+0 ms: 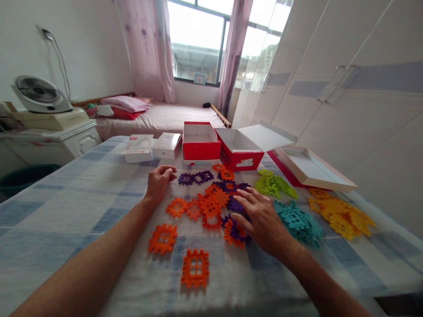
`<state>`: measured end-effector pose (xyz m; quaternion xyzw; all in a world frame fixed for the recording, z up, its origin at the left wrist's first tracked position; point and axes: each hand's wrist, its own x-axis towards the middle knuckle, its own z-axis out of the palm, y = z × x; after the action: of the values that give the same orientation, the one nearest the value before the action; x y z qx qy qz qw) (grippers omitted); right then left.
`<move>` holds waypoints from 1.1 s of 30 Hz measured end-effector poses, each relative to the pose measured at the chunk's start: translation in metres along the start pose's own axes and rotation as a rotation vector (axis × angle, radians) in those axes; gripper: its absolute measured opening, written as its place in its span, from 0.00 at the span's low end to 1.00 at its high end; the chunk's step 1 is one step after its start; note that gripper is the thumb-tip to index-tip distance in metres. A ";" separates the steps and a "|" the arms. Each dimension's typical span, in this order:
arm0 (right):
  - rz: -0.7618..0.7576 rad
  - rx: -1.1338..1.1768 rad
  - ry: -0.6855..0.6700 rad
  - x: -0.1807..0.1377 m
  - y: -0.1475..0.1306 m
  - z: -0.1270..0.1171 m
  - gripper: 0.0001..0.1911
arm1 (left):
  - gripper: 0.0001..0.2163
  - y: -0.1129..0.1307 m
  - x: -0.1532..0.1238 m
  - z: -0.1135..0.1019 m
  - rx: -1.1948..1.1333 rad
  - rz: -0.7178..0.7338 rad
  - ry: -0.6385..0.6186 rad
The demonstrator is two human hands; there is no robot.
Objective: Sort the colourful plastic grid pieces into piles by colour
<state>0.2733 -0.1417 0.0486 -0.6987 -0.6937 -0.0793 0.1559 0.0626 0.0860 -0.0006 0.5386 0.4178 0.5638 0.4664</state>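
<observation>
mid-sort i reckon, right hand (261, 218) splayed flat on purple tiles (235, 204), left hand (160, 180) loosely curled, empty, at 10 o'clock, pinch needed next

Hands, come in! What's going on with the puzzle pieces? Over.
Left hand curled beside purple pieces, grip unclear. Right hand open, flat on orange and purple pile. Teal pile close on its right.

a home bedroom: bed (165, 115), wardrobe (346, 88), pink curtains (148, 48).
</observation>
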 end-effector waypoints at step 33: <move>0.156 0.076 -0.049 -0.014 0.027 -0.004 0.16 | 0.09 0.007 -0.003 0.002 0.029 -0.045 -0.025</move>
<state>0.3001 -0.1557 0.0451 -0.7459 -0.6432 -0.0234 0.1713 0.0638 0.0810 0.0058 0.5427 0.4320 0.5401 0.4766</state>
